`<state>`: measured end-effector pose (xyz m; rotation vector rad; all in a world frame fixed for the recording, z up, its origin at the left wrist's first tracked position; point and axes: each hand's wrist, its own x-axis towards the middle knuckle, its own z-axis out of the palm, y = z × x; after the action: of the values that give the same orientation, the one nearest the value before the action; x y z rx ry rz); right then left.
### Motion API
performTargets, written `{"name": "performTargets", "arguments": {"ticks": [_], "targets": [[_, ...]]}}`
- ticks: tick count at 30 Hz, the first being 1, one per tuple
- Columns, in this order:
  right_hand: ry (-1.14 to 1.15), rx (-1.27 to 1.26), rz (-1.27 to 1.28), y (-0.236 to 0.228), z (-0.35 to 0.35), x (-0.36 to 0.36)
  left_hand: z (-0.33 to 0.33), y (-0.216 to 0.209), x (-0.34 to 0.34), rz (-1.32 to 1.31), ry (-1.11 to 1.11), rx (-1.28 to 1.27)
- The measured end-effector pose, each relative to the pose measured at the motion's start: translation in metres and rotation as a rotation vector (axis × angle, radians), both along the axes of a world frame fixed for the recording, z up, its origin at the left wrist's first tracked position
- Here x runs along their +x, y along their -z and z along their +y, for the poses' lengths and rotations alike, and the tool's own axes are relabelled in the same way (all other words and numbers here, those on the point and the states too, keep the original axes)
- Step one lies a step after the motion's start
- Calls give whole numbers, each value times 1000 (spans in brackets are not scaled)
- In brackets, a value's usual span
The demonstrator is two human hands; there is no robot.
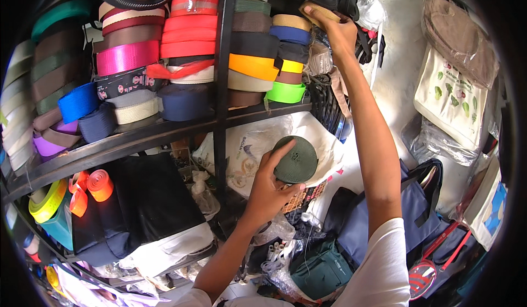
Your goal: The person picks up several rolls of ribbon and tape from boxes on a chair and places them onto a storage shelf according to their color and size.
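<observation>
A dark green roll of webbing (296,160) rests in my left hand (269,189), its coiled flat side facing me. My thumb and fingers wrap its edge. Stretched up high at the upper right, my right hand (338,32) grips a tan webbing roll (319,12) at the right end of the shelf, above a stack. That stack holds another tan roll (291,21), a blue roll (290,34), a yellow roll (291,66) and a bright green roll (286,92). Left of it stands a column with an orange-yellow roll (252,66).
A black metal shelf (126,142) bears several stacked rolls, split by an upright post (222,60). Below hang orange rolls (100,185) and black fabric (159,197). A white sack (324,137) lies behind my left hand. Bags hang on the right wall, including a printed cream bag (450,98).
</observation>
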<state>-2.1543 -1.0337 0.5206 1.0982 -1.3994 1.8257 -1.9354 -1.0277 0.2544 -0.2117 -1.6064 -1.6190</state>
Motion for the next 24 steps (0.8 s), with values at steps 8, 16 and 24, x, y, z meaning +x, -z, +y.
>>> {"name": "performTargets", "arguments": {"ticks": [8,16,24], "targets": [[-225,0,-8,8,10,7,11,-35,-11,77,-129,-68],[-189,126,-28,-3,15,-8,11,-104,-12,252,-409,-290],[-348,120,8,-2,17,-10,-8,-187,-43,279,-1023,-614]]}}
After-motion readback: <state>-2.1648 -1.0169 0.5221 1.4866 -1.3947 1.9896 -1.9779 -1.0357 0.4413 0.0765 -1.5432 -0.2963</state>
